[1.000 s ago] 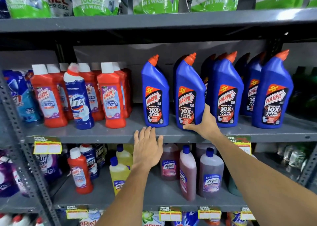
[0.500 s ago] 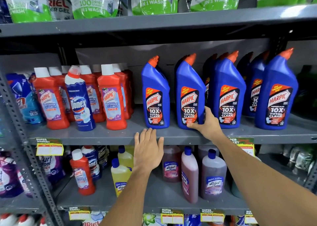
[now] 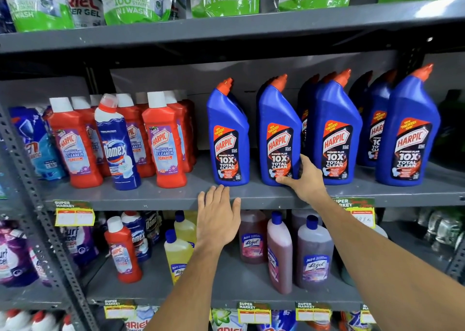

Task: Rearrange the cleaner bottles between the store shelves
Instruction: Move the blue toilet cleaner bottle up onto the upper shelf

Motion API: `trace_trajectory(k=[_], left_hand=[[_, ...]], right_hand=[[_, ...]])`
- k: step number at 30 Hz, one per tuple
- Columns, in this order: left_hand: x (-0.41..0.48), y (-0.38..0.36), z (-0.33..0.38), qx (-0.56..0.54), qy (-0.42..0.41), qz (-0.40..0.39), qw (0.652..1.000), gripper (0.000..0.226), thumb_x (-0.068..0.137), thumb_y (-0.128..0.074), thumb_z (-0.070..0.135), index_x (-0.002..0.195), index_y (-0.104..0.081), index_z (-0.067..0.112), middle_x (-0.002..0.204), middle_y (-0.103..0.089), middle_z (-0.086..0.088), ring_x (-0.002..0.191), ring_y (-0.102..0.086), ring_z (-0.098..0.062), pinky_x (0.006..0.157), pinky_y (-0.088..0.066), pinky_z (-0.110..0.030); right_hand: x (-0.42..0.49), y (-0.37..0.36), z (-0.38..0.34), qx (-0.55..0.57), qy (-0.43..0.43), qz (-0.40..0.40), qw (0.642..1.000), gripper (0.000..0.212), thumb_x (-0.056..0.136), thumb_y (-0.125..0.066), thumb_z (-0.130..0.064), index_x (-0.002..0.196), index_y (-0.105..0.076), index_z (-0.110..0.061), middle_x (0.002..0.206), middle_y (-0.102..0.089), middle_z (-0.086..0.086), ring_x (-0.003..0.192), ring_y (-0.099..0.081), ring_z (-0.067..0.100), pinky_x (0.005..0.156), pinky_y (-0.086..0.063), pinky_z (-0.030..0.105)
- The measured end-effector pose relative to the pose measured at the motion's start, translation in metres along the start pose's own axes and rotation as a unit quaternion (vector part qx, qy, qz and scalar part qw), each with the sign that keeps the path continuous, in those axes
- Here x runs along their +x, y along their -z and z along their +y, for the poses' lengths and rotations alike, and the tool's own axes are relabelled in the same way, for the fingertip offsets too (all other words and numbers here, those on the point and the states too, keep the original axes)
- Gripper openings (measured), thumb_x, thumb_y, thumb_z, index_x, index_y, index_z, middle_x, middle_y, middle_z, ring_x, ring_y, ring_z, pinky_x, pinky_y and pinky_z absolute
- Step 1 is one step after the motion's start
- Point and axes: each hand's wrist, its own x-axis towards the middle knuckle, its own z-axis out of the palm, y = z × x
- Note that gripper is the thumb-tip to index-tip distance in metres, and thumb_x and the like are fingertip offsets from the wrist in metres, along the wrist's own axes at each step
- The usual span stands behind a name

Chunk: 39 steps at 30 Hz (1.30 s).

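Observation:
Several blue Harpic bottles with orange caps stand along the middle shelf (image 3: 151, 200). My right hand (image 3: 303, 177) grips the lower right side of the second blue Harpic bottle (image 3: 276, 134), which stands upright on the shelf. Another blue Harpic bottle (image 3: 227, 134) stands to its left with a gap between them. My left hand (image 3: 217, 217) hovers flat, fingers spread, at the shelf's front edge below that left bottle and holds nothing. Red Harpic bathroom cleaner bottles (image 3: 164, 144) and a blue-and-white Domex bottle (image 3: 117, 144) fill the shelf's left part.
Green-and-white Ariel pouches (image 3: 136, 1) hang over the top shelf. The lower shelf holds a red Harpic bottle (image 3: 123, 250), yellow bottles (image 3: 177, 252) and purple Lizol bottles (image 3: 313, 252). A perforated grey upright (image 3: 30, 195) runs down the left. Yellow price tags (image 3: 74, 216) line shelf edges.
My right hand has slid a little lower on the second blue Harpic bottle. The bottle and my left hand have barely moved; the view shifted slightly.

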Motion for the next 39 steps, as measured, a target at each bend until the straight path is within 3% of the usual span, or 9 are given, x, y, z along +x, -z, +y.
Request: trace_trajectory(k=[5,17,20,23,27,31,34,37,39], left_hand=[[-0.001,0.001,0.001,-0.006,0.000,0.001,1.000,0.058,0.101,-0.028,0.046,0.146,-0.040,0.011,0.152,-0.044,-0.004,0.143,-0.031,-0.022,0.121,-0.011,-0.044],[-0.001,0.005,0.000,-0.007,-0.010,-0.011,1.000,0.058,0.102,-0.025,0.047,0.148,-0.036,0.013,0.155,-0.040,-0.003,0.145,-0.027,-0.021,0.122,-0.009,-0.044],[-0.001,0.004,-0.001,0.003,-0.022,-0.013,1.000,0.061,0.102,-0.021,0.046,0.153,-0.023,0.012,0.161,-0.028,-0.005,0.150,-0.017,-0.023,0.123,-0.004,-0.045],[-0.010,0.000,-0.006,0.024,-0.055,0.003,0.998,0.067,0.102,-0.015,0.047,0.156,0.001,0.011,0.165,0.002,-0.008,0.152,0.008,-0.025,0.123,0.001,-0.045],[-0.045,-0.022,-0.016,0.039,-0.091,0.061,0.993,0.069,0.102,-0.027,0.043,0.156,-0.002,0.008,0.165,0.000,-0.012,0.152,0.004,-0.027,0.123,-0.009,-0.047],[-0.087,-0.065,-0.037,0.057,-0.125,-0.018,0.990,0.073,0.099,-0.034,0.043,0.156,-0.002,0.010,0.166,0.001,-0.010,0.153,0.003,-0.027,0.122,-0.013,-0.047],[-0.114,-0.099,-0.054,0.067,-0.124,-0.105,0.984,0.074,0.099,-0.030,0.047,0.156,0.001,0.011,0.166,0.004,-0.007,0.152,0.006,-0.025,0.123,-0.010,-0.046],[-0.133,-0.134,-0.070,0.062,-0.116,-0.203,0.970,0.075,0.100,-0.024,0.051,0.155,0.006,0.010,0.165,0.010,-0.007,0.152,0.011,-0.025,0.123,-0.009,-0.046],[-0.141,-0.155,-0.079,0.058,-0.110,-0.255,0.959,0.076,0.100,-0.024,0.052,0.155,0.006,0.009,0.165,0.010,-0.008,0.152,0.010,-0.026,0.124,-0.006,-0.045]], right_hand=[[-0.001,-0.002,-0.001,-0.017,0.008,0.008,1.000,0.081,0.072,-0.090,-0.023,0.139,-0.047,-0.008,0.131,-0.064,0.012,0.121,-0.060,0.029,0.103,-0.050,0.045],[-0.005,-0.004,0.000,-0.046,0.016,0.013,0.999,0.070,0.074,-0.089,-0.028,0.132,-0.052,-0.010,0.126,-0.066,0.010,0.118,-0.062,0.027,0.099,-0.052,0.043],[-0.015,-0.007,-0.001,-0.055,0.035,0.063,0.996,0.077,0.078,-0.086,-0.031,0.141,-0.047,-0.010,0.134,-0.055,0.011,0.122,-0.057,0.025,0.105,-0.050,0.046],[-0.037,-0.014,0.001,-0.010,0.079,0.166,0.983,0.067,0.080,-0.083,-0.034,0.135,-0.051,-0.013,0.128,-0.049,0.005,0.108,-0.055,0.013,0.097,-0.052,0.037],[-0.076,-0.032,0.020,-0.022,0.132,0.217,0.967,0.053,0.082,-0.079,-0.032,0.127,-0.055,-0.018,0.121,-0.048,0.001,0.114,-0.049,0.017,0.099,-0.047,0.037],[-0.110,-0.057,0.050,-0.047,0.137,0.215,0.966,0.055,0.081,-0.077,-0.030,0.130,-0.054,-0.020,0.131,-0.044,0.004,0.123,-0.047,0.021,0.105,-0.043,0.034],[-0.130,-0.076,0.081,-0.032,0.106,0.174,0.978,0.062,0.079,-0.078,-0.025,0.135,-0.052,-0.018,0.135,-0.043,0.002,0.127,-0.048,0.023,0.107,-0.043,0.040],[-0.143,-0.095,0.116,-0.045,0.047,0.105,0.992,0.082,0.080,-0.081,-0.028,0.148,-0.038,-0.016,0.150,-0.038,0.006,0.142,-0.037,0.022,0.119,-0.025,0.020],[-0.146,-0.109,0.136,-0.044,-0.005,0.063,0.997,0.096,0.078,-0.084,-0.029,0.155,-0.028,-0.015,0.157,-0.033,0.007,0.148,-0.030,0.021,0.118,-0.020,0.017]])
